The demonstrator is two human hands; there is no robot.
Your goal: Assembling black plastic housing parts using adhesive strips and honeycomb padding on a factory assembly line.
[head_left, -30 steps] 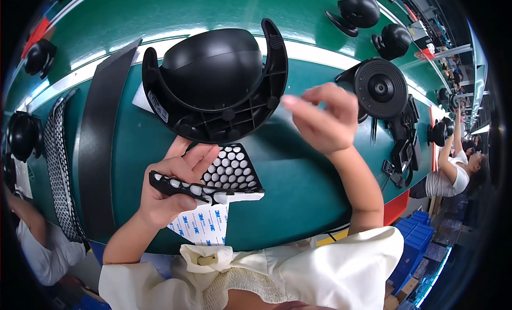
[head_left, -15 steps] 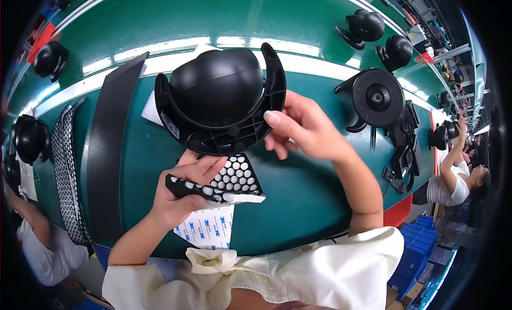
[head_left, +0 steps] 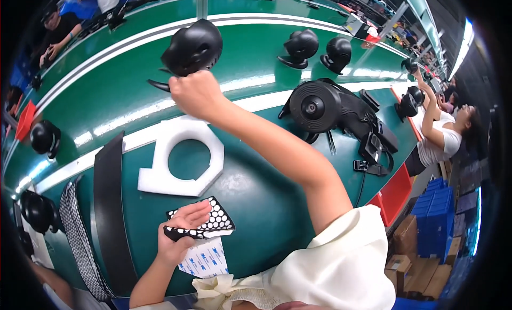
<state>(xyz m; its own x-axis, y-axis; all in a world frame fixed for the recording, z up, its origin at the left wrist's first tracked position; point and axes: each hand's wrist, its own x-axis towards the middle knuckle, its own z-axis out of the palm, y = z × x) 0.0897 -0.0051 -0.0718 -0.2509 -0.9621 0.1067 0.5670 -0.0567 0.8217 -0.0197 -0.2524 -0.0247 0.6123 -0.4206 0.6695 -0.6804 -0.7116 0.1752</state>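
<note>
My right hand [head_left: 197, 94] reaches far forward, fingers closed at the base of a glossy black rounded housing [head_left: 193, 46] with a curved prong. The housing is over the green surface beyond the white rail; I cannot tell whether it rests there. My left hand [head_left: 184, 227] holds a folded black sheet covered with white round dots [head_left: 217, 216], its thumb below and fingers above. Under this hand is a white backing sheet with blue print [head_left: 205, 259]. A thick white foam block with a round hole [head_left: 160, 168] lies flat on the green table between my hands.
On the left lie a long black strip [head_left: 110, 203] and a dotted strip [head_left: 80, 235]. A black disc-shaped device [head_left: 314, 107] with straps sits at right. More black housings [head_left: 301, 46] stand on the far surface. A co-worker [head_left: 445, 129] is at right, near blue crates [head_left: 433, 219].
My right hand has carried the black housing forward and left, over the far surface. The foam block is uncovered. My left hand still holds the dotted sheet.
</note>
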